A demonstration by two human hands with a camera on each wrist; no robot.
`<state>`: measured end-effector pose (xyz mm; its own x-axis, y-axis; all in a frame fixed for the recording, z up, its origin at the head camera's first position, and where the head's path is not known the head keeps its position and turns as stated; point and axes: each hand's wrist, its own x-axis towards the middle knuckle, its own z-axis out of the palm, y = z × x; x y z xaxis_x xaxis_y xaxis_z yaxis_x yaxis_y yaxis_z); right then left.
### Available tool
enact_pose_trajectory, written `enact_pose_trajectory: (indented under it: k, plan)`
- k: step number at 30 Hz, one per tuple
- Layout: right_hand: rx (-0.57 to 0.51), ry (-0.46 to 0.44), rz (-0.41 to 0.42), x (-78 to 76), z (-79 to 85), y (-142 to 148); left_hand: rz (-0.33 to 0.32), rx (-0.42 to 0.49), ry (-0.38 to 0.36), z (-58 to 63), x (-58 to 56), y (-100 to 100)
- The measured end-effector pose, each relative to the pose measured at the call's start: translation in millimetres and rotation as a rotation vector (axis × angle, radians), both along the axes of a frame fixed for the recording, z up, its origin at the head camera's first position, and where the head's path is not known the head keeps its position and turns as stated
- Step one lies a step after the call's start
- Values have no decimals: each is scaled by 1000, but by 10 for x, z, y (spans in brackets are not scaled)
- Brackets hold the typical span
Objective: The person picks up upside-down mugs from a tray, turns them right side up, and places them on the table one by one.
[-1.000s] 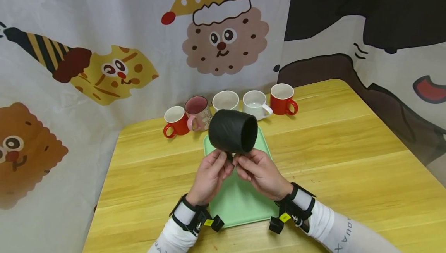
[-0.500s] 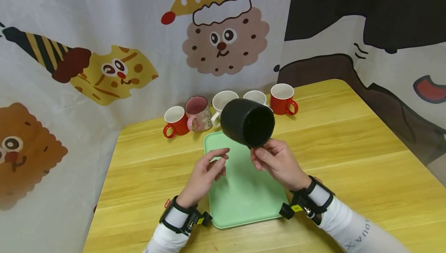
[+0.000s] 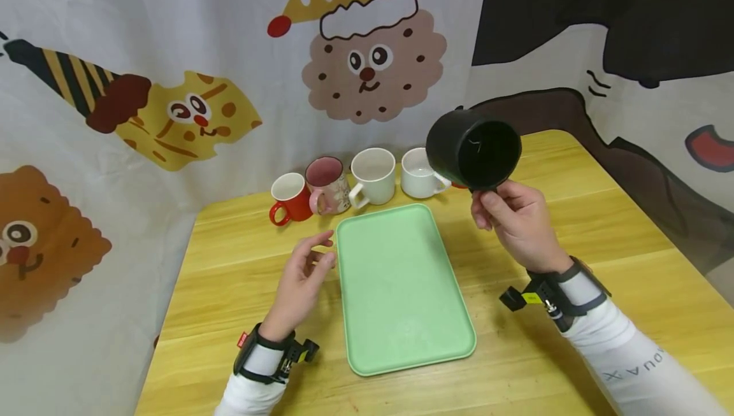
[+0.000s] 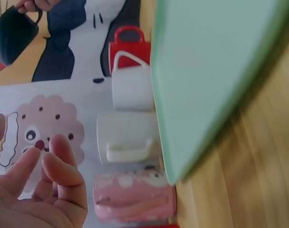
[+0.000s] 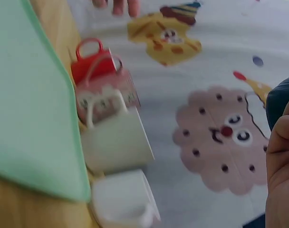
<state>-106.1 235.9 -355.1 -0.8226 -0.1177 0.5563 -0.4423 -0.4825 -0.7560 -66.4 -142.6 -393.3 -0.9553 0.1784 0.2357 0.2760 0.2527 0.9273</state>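
A black mug is held in the air by my right hand, which pinches its handle. The mug tilts with its dark mouth turned toward the head camera. My left hand hovers just left of the green tray, fingers loosely bent around nothing. In the left wrist view the black mug hangs from the fingers at the top left corner. Only the edge of the mug shows in the right wrist view.
Along the table's back stand a red mug, a pink patterned mug, a large white mug and a smaller white mug. A second red mug is mostly hidden behind the black mug in the head view. A printed curtain hangs behind.
My left hand has let go of the black mug and drawn back to the left. My right hand has carried the mug up and to the right, away from the tray.
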Motion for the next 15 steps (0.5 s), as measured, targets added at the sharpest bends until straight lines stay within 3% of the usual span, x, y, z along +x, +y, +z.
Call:
enact_pose_trajectory:
  k: [8, 15]
  plan:
    - [28, -51, -131, -201, 66, 362, 92, -168, 12, -14, 22, -156]
    - [120, -144, -279, -369, 85, 618, 157, -272, 55, -78, 66, -287]
